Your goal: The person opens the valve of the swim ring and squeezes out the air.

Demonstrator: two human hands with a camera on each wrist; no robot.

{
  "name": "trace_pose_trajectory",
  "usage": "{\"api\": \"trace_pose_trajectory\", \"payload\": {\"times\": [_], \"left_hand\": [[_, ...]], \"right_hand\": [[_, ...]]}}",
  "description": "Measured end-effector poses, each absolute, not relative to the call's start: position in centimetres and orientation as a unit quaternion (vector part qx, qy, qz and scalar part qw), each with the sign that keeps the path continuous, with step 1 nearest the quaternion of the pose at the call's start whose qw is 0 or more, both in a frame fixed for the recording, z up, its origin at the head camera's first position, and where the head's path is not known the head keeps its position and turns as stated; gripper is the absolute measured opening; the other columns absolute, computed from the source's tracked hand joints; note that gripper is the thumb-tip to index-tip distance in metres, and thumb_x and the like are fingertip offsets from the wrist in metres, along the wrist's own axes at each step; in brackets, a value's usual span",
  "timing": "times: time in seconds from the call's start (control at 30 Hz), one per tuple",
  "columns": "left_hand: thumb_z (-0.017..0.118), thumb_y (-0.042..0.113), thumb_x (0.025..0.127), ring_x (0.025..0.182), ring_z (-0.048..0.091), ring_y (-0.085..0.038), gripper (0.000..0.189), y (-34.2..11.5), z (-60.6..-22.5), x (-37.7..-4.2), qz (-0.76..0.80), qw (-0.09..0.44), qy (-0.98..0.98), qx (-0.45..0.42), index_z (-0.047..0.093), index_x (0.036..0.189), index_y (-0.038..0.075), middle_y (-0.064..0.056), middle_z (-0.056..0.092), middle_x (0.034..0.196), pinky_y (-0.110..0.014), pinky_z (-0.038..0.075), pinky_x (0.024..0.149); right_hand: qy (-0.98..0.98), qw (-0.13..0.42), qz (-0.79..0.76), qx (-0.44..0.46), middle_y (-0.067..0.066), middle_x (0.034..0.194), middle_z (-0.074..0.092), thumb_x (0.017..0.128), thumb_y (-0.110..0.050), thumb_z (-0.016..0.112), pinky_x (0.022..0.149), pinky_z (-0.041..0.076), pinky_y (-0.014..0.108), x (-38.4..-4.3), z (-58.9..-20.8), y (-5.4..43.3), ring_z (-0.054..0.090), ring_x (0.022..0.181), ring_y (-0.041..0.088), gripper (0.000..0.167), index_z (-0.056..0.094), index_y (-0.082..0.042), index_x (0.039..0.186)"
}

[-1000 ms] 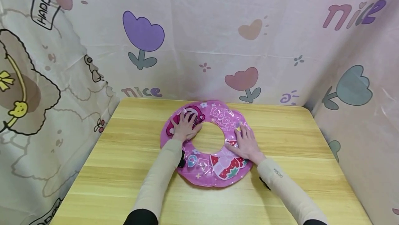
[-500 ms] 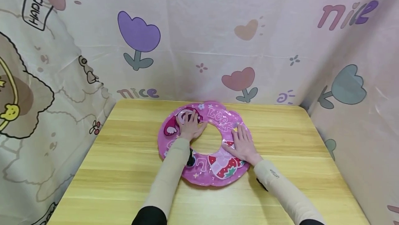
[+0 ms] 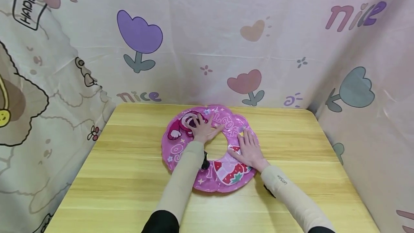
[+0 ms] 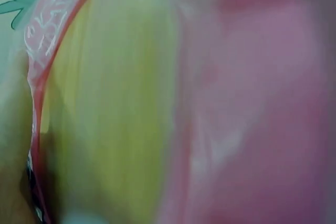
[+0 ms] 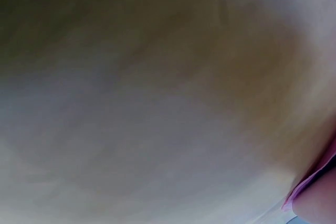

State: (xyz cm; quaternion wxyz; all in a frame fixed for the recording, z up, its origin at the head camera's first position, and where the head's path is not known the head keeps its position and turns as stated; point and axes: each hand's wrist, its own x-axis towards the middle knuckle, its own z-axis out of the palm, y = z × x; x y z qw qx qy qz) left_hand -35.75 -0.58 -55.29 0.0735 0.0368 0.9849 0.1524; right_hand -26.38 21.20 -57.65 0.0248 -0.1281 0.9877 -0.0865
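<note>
A pink swim ring point(image 3: 203, 184) printed with strawberries, a cartoon figure and white lettering lies flat on the wooden table. My left hand point(image 3: 204, 130) rests on its far left part beside the centre hole, fingers spread and thumb reaching along the inner edge. On the right side my right hand point(image 3: 249, 151) lies with straight fingers on the ring. In the left wrist view the ring point(image 4: 252, 98) fills the right half, blurred, with the table showing through the hole. Only a sliver of ring and part of the hand point(image 5: 320, 198) appear at the right wrist view's corner.
The wooden table point(image 3: 129, 168) extends on every side of the ring. A printed fabric curtain point(image 3: 194, 21) with tulips, hearts and words hangs behind the table and along both sides. Dark wrist cameras point(image 3: 205, 162) sit under the sleeves.
My left hand has slid rightward over the ring's upper left toward the hole, uncovering more of the cartoon figure. My right hand stays on the same spot of the ring. The head view has shifted slightly.
</note>
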Motion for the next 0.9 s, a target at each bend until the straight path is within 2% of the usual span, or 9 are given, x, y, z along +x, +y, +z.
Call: {"api": "trace_pose_trajectory", "payload": {"times": [0.17, 0.27, 0.4, 0.53, 0.77, 0.9], "left_hand": [[0.034, 0.09, 0.083, 0.155, -0.007, -0.051, 0.098, 0.3, -55.2, -35.7, 0.157, 0.073, 0.984, 0.029, 0.015, 0.161, 0.036, -0.021, -0.003, 0.17, -0.087, -0.003, 0.109], [0.033, 0.09, 0.083, 0.156, -0.006, -0.048, 0.098, 0.6, -55.5, -35.8, 0.143, 0.073, 0.987, 0.03, 0.013, 0.162, 0.036, -0.017, -0.004, 0.171, -0.087, -0.001, 0.109], [0.033, 0.09, 0.084, 0.155, -0.006, -0.05, 0.095, 0.9, -55.9, -35.9, 0.13, 0.065, 0.989, 0.036, 0.007, 0.161, 0.042, -0.019, -0.006, 0.17, -0.086, -0.001, 0.11], [0.031, 0.084, 0.09, 0.153, -0.006, -0.054, 0.081, 1.2, -56.0, -36.1, 0.111, 0.06, 0.99, 0.068, 0.003, 0.158, 0.05, -0.019, -0.01, 0.17, -0.087, 0.001, 0.109], [0.028, 0.063, 0.103, 0.155, -0.007, -0.05, 0.058, 2.2, -55.2, -35.9, 0.076, 0.075, 0.984, 0.146, 0.012, 0.157, 0.051, 0.004, -0.009, 0.172, -0.089, 0.009, 0.105], [0.029, 0.06, 0.104, 0.156, -0.006, -0.046, 0.057, 2.4, -54.9, -35.8, 0.07, 0.093, 0.981, 0.157, 0.018, 0.158, 0.047, 0.008, -0.001, 0.172, -0.089, 0.01, 0.106]], "right_hand": [[0.987, 0.01, -0.091, -0.13, 0.024, 0.169, 0.002, 0.094, -0.069, 0.048, 0.129, 0.002, 0.057, -26.4, -57.9, 21.3, 0.004, 0.158, 0.041, 0.096, 0.025, -0.002, 0.159], [0.987, 0.008, -0.089, -0.132, 0.025, 0.169, 0.003, 0.093, -0.069, 0.048, 0.129, 0.003, 0.057, -26.4, -57.8, 21.3, 0.005, 0.158, 0.042, 0.097, 0.026, -0.001, 0.158], [0.987, 0.014, -0.084, -0.134, 0.026, 0.168, 0.004, 0.093, -0.07, 0.048, 0.129, 0.004, 0.058, -26.3, -57.5, 21.2, 0.005, 0.157, 0.043, 0.097, 0.026, -0.001, 0.158], [0.987, 0.008, -0.082, -0.138, 0.028, 0.167, 0.006, 0.094, -0.07, 0.048, 0.129, 0.005, 0.059, -26.4, -57.4, 21.1, 0.006, 0.157, 0.045, 0.097, 0.027, 0.0, 0.157], [0.988, 0.019, -0.076, -0.132, 0.026, 0.168, 0.002, 0.094, -0.071, 0.045, 0.129, 0.001, 0.056, -26.6, -57.6, 21.3, 0.002, 0.157, 0.043, 0.098, 0.024, -0.001, 0.159], [0.988, 0.023, -0.076, -0.134, 0.027, 0.168, 0.003, 0.094, -0.071, 0.045, 0.129, 0.003, 0.056, -26.5, -57.5, 21.3, 0.004, 0.157, 0.043, 0.098, 0.025, -0.001, 0.158]]}}
